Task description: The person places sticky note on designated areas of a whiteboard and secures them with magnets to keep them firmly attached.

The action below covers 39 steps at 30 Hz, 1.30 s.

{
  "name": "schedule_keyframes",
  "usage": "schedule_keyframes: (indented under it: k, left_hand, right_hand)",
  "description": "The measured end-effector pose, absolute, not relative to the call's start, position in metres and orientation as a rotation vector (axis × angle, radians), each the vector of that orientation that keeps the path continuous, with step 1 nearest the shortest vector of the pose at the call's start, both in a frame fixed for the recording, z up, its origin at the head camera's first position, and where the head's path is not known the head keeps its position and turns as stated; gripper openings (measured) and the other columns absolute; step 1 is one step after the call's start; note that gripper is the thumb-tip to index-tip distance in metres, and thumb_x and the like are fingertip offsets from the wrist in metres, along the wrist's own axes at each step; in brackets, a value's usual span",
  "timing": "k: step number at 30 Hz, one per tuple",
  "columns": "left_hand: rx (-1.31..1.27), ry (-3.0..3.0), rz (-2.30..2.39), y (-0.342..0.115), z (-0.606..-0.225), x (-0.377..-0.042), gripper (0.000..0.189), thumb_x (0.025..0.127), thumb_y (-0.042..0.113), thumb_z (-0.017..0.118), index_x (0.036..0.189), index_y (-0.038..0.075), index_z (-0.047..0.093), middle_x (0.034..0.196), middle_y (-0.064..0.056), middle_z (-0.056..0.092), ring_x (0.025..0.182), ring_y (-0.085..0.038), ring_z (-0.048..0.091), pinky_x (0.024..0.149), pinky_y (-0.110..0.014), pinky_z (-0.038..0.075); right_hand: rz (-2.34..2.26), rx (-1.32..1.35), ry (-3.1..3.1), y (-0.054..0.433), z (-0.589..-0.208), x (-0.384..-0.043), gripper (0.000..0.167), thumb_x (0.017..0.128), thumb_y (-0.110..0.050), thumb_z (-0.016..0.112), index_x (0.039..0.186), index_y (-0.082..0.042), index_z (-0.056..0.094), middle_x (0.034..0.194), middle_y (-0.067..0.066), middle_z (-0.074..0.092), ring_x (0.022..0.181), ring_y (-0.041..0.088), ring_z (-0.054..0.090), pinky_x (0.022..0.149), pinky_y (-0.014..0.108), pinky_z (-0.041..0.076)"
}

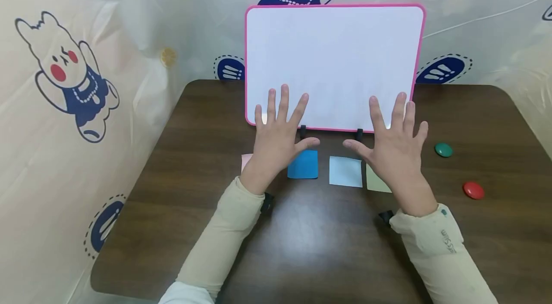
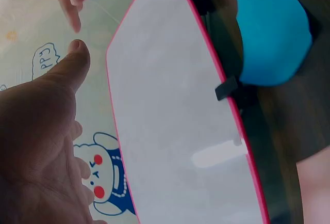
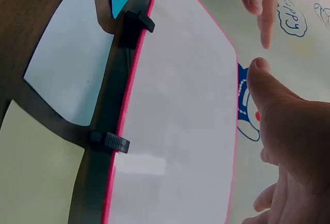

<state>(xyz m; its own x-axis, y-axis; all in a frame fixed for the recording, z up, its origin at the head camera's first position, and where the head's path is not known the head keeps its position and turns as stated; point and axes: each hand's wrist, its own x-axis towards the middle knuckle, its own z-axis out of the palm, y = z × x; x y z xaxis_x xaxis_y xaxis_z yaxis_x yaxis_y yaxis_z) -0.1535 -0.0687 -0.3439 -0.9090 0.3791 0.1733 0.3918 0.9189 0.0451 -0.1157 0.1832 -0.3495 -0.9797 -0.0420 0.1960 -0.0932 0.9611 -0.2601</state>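
Dark table spreads beneath me; my left hand and right hand hover over it, fingers splayed apart; a red disc lies rightward; next, near my wrists, a row of pink note, blue note, pale blue note and green note; then a green disc; beyond, a pink-edged whiteboard stands in black clips before a cartoon-printed sheet.
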Motion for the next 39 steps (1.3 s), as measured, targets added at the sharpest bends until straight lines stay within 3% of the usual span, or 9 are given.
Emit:
schedule_keyframes:
  k: [5, 11, 21, 28, 31, 35, 36, 39]
  left_hand:
    - [-0.632, -2.941, -0.216, -0.083, -0.344, -0.154, 0.098, 0.091, 0.070, 0.052, 0.162, 0.032, -0.004, 0.166, -0.008, -0.020, 0.149, -0.033, -0.024, 0.115, -0.062, -0.005]
    - [-0.664, -2.954, -0.273, -0.103, -0.344, -0.149, 0.091, 0.095, 0.056, 0.060, 0.164, 0.030, 0.006, 0.168, -0.010, -0.010, 0.151, -0.036, -0.015, 0.115, -0.065, -0.003]
    - [-0.620, -3.043, -0.457, -0.137, -0.354, -0.141, 0.082, 0.096, 0.042, 0.067, 0.162, 0.025, 0.022, 0.168, -0.011, -0.001, 0.153, -0.035, -0.002, 0.116, -0.063, -0.002]
    - [-0.592, -3.124, -0.654, -0.158, -0.360, -0.137, 0.067, 0.095, 0.030, 0.073, 0.154, 0.019, 0.044, 0.165, -0.011, 0.022, 0.149, -0.037, 0.024, 0.115, -0.061, 0.021]
    - [-0.578, -3.171, -0.701, -0.167, -0.363, -0.136, 0.059, 0.096, 0.026, 0.071, 0.151, 0.017, 0.049, 0.159, -0.011, 0.035, 0.143, -0.037, 0.035, 0.111, -0.059, 0.032]
    - [-0.573, -3.196, -0.746, -0.178, -0.368, -0.136, 0.052, 0.097, 0.018, 0.070, 0.146, 0.011, 0.054, 0.145, -0.015, 0.050, 0.131, -0.035, 0.048, 0.104, -0.055, 0.042]
    - [-0.572, -3.199, -0.746, -0.181, -0.369, -0.136, 0.051, 0.097, 0.016, 0.070, 0.146, 0.010, 0.055, 0.142, -0.015, 0.052, 0.128, -0.035, 0.050, 0.103, -0.054, 0.044]
    - [-0.546, -3.215, -0.726, -0.188, -0.372, -0.138, 0.049, 0.097, 0.015, 0.069, 0.143, 0.007, 0.056, 0.135, -0.017, 0.056, 0.120, -0.034, 0.055, 0.100, -0.053, 0.047]
  right_hand:
    - [0.593, 0.130, -2.984, 0.197, -0.346, -0.109, 0.097, 0.090, -0.059, 0.066, 0.162, -0.015, 0.018, 0.165, 0.018, -0.017, 0.150, 0.045, -0.009, 0.108, 0.075, 0.007]
    - [0.796, 0.165, -3.043, 0.224, -0.351, -0.096, 0.087, 0.093, -0.056, 0.066, 0.156, -0.005, 0.035, 0.165, 0.025, 0.002, 0.147, 0.052, 0.011, 0.100, 0.077, 0.025]
    - [0.867, 0.033, -2.964, 0.278, -0.369, -0.057, 0.072, 0.099, -0.045, 0.063, 0.154, -0.004, 0.038, 0.155, 0.031, 0.030, 0.140, 0.053, 0.027, 0.100, 0.076, 0.027]
    - [0.896, -0.071, -2.965, 0.305, -0.381, -0.028, 0.064, 0.102, -0.042, 0.060, 0.148, 0.000, 0.045, 0.144, 0.034, 0.042, 0.132, 0.056, 0.036, 0.098, 0.075, 0.027]
    - [0.898, -0.147, -2.980, 0.312, -0.386, -0.017, 0.064, 0.101, -0.041, 0.061, 0.147, 0.002, 0.046, 0.136, 0.034, 0.048, 0.120, 0.056, 0.047, 0.090, 0.072, 0.036]
    - [0.881, -0.203, -2.969, 0.317, -0.394, -0.002, 0.061, 0.100, -0.037, 0.065, 0.142, 0.004, 0.051, 0.122, 0.029, 0.058, 0.102, 0.049, 0.059, 0.076, 0.056, 0.048]
    - [0.872, -0.212, -2.967, 0.318, -0.396, 0.001, 0.060, 0.100, -0.036, 0.065, 0.141, 0.004, 0.052, 0.120, 0.027, 0.059, 0.099, 0.047, 0.061, 0.072, 0.049, 0.049]
    - [0.870, -0.247, -2.970, 0.324, -0.403, 0.011, 0.058, 0.100, -0.036, 0.065, 0.141, 0.004, 0.052, 0.118, 0.025, 0.060, 0.099, 0.044, 0.060, 0.072, 0.047, 0.046]
